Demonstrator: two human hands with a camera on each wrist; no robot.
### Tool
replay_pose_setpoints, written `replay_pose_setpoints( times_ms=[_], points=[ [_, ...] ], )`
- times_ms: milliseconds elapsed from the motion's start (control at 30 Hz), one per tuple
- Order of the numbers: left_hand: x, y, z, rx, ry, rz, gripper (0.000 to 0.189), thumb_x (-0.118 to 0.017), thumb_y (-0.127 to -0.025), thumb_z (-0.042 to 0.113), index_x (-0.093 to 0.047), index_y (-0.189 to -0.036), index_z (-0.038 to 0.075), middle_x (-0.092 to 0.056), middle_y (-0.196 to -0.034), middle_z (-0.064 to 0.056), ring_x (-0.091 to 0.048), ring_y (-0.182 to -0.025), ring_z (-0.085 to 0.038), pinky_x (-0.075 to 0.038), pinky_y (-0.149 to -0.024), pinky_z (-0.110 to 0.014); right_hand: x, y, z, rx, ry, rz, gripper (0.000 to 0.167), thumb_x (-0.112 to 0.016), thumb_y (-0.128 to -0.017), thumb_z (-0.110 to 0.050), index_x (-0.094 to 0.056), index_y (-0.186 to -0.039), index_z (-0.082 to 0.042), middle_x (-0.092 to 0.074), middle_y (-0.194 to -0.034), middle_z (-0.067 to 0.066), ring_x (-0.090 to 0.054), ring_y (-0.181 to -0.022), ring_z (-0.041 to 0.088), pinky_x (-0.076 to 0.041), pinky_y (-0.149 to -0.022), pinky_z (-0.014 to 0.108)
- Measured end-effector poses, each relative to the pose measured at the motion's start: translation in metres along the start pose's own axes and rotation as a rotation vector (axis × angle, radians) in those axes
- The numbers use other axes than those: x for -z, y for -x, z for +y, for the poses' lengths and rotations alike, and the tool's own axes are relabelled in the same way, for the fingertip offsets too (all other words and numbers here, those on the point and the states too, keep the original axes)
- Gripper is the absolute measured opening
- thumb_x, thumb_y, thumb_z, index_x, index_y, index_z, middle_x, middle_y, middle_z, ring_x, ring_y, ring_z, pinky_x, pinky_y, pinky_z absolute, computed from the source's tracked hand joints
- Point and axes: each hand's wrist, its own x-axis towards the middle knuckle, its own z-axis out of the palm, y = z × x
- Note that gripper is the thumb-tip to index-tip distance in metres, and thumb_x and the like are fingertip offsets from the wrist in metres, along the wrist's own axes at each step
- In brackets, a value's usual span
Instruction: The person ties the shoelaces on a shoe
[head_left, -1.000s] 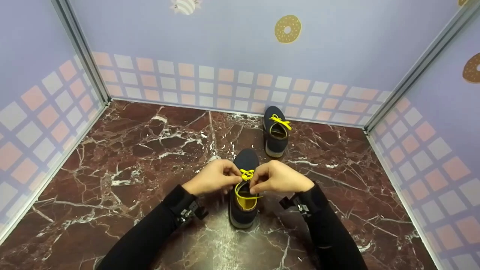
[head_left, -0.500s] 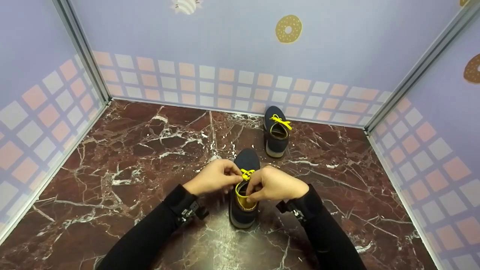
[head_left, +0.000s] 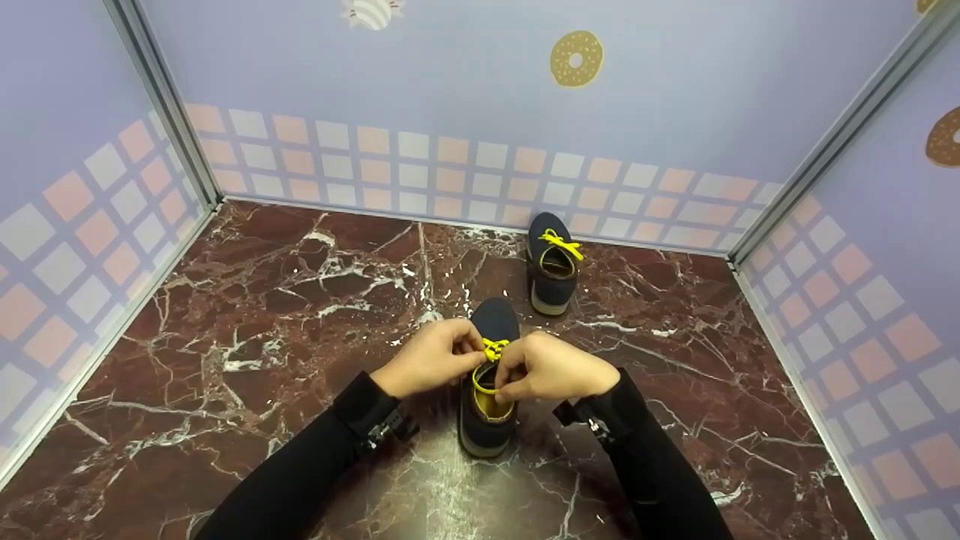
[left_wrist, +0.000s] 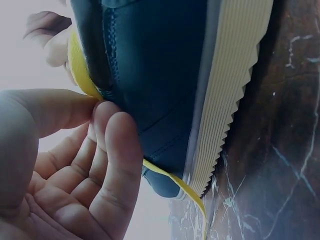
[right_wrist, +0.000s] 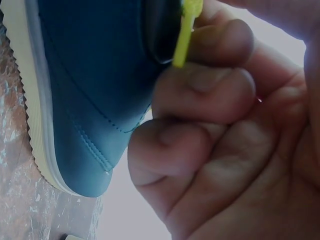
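Note:
A dark navy shoe [head_left: 484, 439] with a yellow lining and cream sole stands on the floor, toe away from me. At its left side, my left hand [head_left: 435, 360] pinches the yellow shoelace [left_wrist: 80, 67] between thumb and fingertips, close to the shoe's edge. Another length of lace trails down past the sole in the left wrist view. Over the shoe's opening, my right hand [head_left: 556, 367] pinches the lace near its tip [right_wrist: 185, 42], its other fingers curled. Between the hands, the lace forms an arc above the opening. Part of the lacing is hidden behind the right fingers.
A matching shoe [head_left: 551, 289], its yellow lace tied in a bow [head_left: 560, 244], stands farther off to the right by the back wall [head_left: 450, 82]. Side panels enclose the marbled reddish-brown floor [head_left: 300, 300] on the left and right.
My right hand has drawn slightly toward the heel and inward over the opening, and the lace end that stuck out beside it no longer shows in the head view. The left hand is nearly still.

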Motion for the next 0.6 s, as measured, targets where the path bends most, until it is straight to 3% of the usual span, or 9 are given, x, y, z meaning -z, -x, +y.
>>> replay_pose_setpoints(
  times_ms=[267,467,600],
  points=[
    [0.0012,0.0003,-0.0027,-0.095,-0.058,-0.025,0.026,-0.075,-0.101,0.005,-0.082,-0.126,0.009,-0.074,-0.084,0.001,-0.058,-0.058,-0.004,-0.051,-0.053,-0.023,0.0011,0.001,-0.0011,-0.001,0.002,-0.006,0.007,-0.09,-0.093,-0.015,-0.084,-0.091,-0.019,-0.07,-0.079,-0.017,-0.058,-0.066,-0.001,-0.048,-0.061,0.02],
    [0.0017,0.0003,-0.0037,-0.092,-0.034,-0.041,0.019,-0.074,-0.1,0.002,-0.084,-0.116,0.007,-0.078,-0.089,-0.001,-0.058,-0.055,-0.004,-0.052,-0.052,-0.022,0.0034,0.0023,-0.0017,-0.014,0.0,-0.015,0.006,-0.09,-0.094,-0.016,-0.084,-0.091,-0.018,-0.07,-0.079,-0.017,-0.058,-0.067,0.0,-0.048,-0.062,0.021],
    [0.0006,-0.0001,-0.004,-0.096,-0.049,-0.035,0.013,-0.075,-0.099,0.001,-0.081,-0.11,0.006,-0.075,-0.089,0.0,-0.061,-0.062,-0.005,-0.056,-0.056,-0.025,0.0045,0.003,-0.0013,-0.029,0.007,-0.02,0.007,-0.089,-0.094,-0.017,-0.084,-0.091,-0.019,-0.07,-0.079,-0.017,-0.059,-0.066,0.0,-0.049,-0.062,0.022]
  ],
)
